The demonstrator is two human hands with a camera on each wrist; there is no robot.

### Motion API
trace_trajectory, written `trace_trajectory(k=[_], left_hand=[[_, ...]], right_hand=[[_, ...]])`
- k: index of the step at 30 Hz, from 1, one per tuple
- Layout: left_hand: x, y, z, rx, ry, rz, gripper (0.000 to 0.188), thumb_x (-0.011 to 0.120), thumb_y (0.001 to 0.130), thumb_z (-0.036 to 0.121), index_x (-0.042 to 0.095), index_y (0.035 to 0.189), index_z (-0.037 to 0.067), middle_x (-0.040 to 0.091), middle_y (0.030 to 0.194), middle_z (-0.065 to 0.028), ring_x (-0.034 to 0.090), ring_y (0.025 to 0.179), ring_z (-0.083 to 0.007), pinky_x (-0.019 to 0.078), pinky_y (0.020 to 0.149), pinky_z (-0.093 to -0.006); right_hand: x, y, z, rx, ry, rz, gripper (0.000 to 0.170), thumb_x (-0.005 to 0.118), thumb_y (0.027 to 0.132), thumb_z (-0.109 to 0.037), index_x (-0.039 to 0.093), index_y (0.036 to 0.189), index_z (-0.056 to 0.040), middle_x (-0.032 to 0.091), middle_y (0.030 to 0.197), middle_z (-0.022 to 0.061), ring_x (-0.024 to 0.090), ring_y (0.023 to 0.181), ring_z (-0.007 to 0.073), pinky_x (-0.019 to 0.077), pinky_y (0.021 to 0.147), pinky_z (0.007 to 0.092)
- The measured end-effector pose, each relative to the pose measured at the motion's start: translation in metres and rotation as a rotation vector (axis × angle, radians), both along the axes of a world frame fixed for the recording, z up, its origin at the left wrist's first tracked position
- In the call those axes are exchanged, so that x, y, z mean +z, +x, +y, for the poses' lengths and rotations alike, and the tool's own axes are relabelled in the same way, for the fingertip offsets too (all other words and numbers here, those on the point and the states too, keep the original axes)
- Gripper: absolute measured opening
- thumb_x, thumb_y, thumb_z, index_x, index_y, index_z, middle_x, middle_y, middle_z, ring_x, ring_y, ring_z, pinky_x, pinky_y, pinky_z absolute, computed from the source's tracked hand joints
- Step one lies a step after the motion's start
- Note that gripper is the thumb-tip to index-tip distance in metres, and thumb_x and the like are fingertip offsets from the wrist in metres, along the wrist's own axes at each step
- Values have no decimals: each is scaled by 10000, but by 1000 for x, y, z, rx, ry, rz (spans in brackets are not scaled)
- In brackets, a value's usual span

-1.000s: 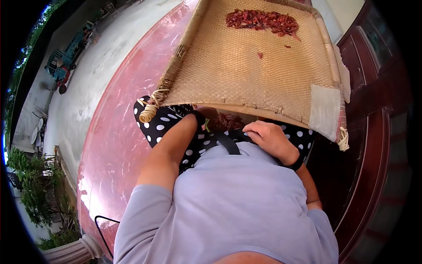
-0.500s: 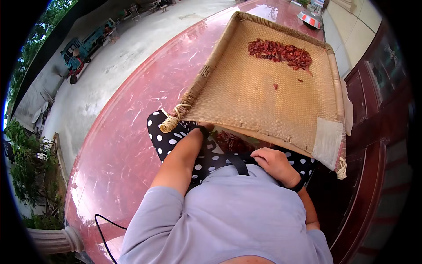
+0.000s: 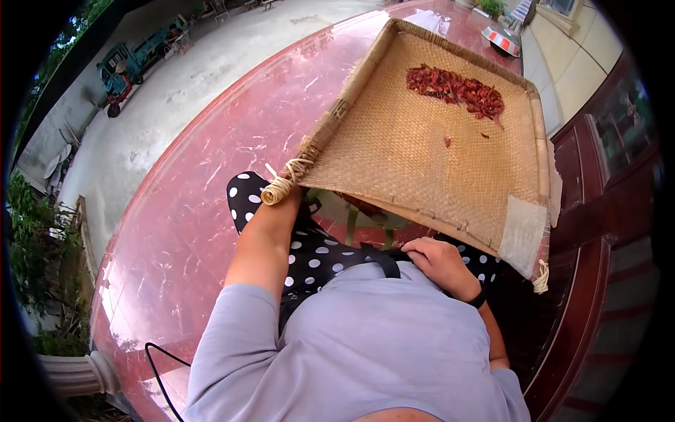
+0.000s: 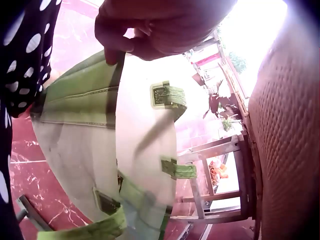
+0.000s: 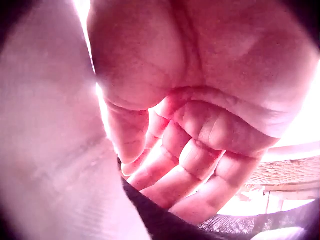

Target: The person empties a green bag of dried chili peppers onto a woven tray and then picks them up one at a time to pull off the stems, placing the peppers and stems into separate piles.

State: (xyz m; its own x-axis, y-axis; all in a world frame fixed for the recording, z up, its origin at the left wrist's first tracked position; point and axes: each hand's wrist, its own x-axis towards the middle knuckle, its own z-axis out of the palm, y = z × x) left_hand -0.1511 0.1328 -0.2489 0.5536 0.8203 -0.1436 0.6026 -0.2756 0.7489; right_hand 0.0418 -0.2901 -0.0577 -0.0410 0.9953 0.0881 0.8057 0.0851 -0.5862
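My left hand [image 4: 165, 27] pinches the top edge of a white and green bag [image 4: 85, 145] with green webbing straps, as the left wrist view shows. In the head view that hand is hidden beneath the corner of a woven bamboo tray [image 3: 394, 162], and only the forearm shows. A strip of the bag [image 3: 369, 232] appears between my knees, with some dark red pieces just under the tray's near edge. My right hand [image 3: 443, 264] rests on my lap by the waist, its fingers loosely bent and holding nothing.
A heap of dried red chilies [image 3: 457, 91] lies at the tray's far end, with a few loose bits nearer. Under the tray stands a wooden frame [image 4: 215, 180]. A dark red door [image 3: 590, 190] is close on the right. Reddish polished floor [image 3: 190, 211] spreads left.
My left forearm has swung outward to the left, its wrist now under the tray's corner. Less of the red pieces between my knees shows. The right hand stays on the lap; the head view has shifted.
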Motion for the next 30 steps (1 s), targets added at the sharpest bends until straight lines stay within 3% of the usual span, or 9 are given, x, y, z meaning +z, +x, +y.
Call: trace_trajectory(k=[7, 10, 13, 15, 16, 20, 22, 26, 30], left_hand=[[27, -33, 35, 198, -32, -273, 477, 709, 784, 190, 630, 1207, -15, 663, 1126, -302, 701, 974, -355, 559, 761, -390], [58, -27, 50, 564, -118, -385, 351, 702, 755, 137, 679, 1079, 4, 704, 960, -251, 699, 899, -363, 553, 704, -432], [68, -59, 108, 318, 365, -93, 252, 690, 687, 77, 722, 937, 64, 696, 934, -195, 658, 840, -386, 509, 668, -468], [82, -78, 143, 321, 438, -109, 290, 631, 730, 55, 664, 1018, 68, 665, 894, -160, 611, 736, -316, 466, 592, -409], [109, -86, 145, 335, 414, -104, 344, 578, 786, 38, 595, 1129, 53, 634, 860, -140, 576, 616, -247, 434, 495, -354], [235, -92, 94, 590, 250, -357, 378, 551, 818, 25, 528, 1190, -43, 595, 789, -101, 537, 481, -149, 400, 394, -279], [291, -97, 68, 571, 232, -401, 335, 556, 833, 35, 527, 1156, -47, 577, 790, -75, 529, 496, -129, 388, 399, -260], [380, -113, 39, 439, 192, -471, 121, 545, 864, 50, 537, 985, 49, 542, 781, -17, 528, 573, -92, 400, 445, -209], [452, -120, 14, 231, 181, -548, 87, 510, 869, 31, 522, 846, 114, 500, 777, 31, 499, 609, -65, 383, 485, -179]], right_hand=[[5, -4, 4, -28, -5, 22, 146, 605, 916, -121, 680, 1033, -76, 699, 987, 105, 671, 896, 310, 540, 773, 384], [8, -8, 2, -42, -11, 39, 137, 619, 910, -93, 687, 1019, -47, 707, 953, 119, 674, 879, 298, 534, 778, 365], [17, -2, 1, -40, -49, 75, 142, 617, 912, -96, 684, 1027, -49, 708, 956, 115, 676, 881, 291, 533, 780, 361], [21, 0, 4, -51, -76, 136, 148, 613, 919, -118, 683, 1040, -69, 706, 977, 109, 675, 891, 295, 533, 779, 368], [22, 0, 5, -50, -65, 159, 153, 612, 918, -106, 682, 1047, -63, 706, 972, 113, 676, 886, 288, 531, 775, 363], [31, 2, 17, -23, -69, 240, 209, 600, 910, -53, 661, 1109, -26, 687, 978, 134, 681, 873, 235, 524, 760, 330], [54, -5, 29, -13, -112, 266, 226, 601, 903, -42, 653, 1122, -17, 674, 991, 130, 680, 881, 220, 524, 760, 319], [74, -12, 52, 13, 23, 419, 367, 610, 919, -57, 566, 1281, -21, 636, 1037, 102, 668, 890, 192, 536, 782, 302], [91, -5, 92, 23, 25, 690, 489, 630, 955, -176, 459, 1387, -25, 560, 1284, 156, 601, 1106, 190, 503, 909, 321]])
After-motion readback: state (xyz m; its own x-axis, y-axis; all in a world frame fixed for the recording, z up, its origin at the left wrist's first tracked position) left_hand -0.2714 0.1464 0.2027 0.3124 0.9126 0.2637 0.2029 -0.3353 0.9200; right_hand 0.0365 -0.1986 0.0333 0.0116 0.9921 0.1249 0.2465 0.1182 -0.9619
